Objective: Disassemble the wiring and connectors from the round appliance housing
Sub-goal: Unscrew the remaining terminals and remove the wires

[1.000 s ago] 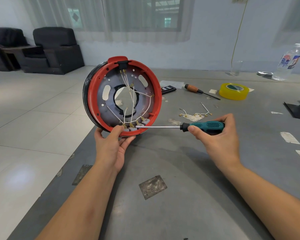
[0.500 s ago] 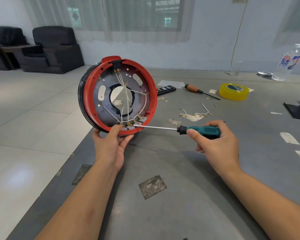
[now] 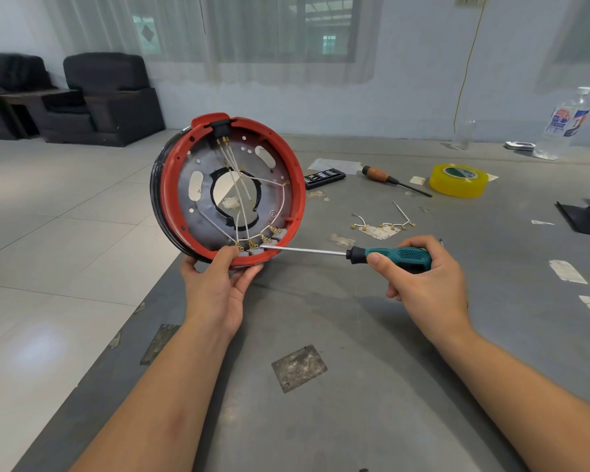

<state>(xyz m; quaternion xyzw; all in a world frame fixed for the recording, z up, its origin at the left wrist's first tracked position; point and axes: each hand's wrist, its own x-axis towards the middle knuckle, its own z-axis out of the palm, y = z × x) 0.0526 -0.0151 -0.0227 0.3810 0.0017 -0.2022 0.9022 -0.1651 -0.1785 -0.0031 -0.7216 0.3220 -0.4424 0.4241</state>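
The round housing (image 3: 230, 189), red-rimmed with a grey inner plate crossed by white wires (image 3: 234, 172), stood on edge above the table's (image 3: 372, 386) corner. The left hand (image 3: 218, 287) gripped its lower rim; the right hand (image 3: 423, 284) clasped a teal screwdriver (image 3: 389, 256), tip at the brass connectors (image 3: 252, 243).

Grey table (image 3: 372, 386), yellow tape roll (image 3: 458, 180), wooden-handled screwdriver (image 3: 390, 178), loose wires (image 3: 384, 224), plastic bottle (image 3: 564, 126)

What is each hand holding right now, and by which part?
The left hand holds the round red housing by its lower rim, thumb on the inside edge. The right hand grips the screwdriver by its teal handle.
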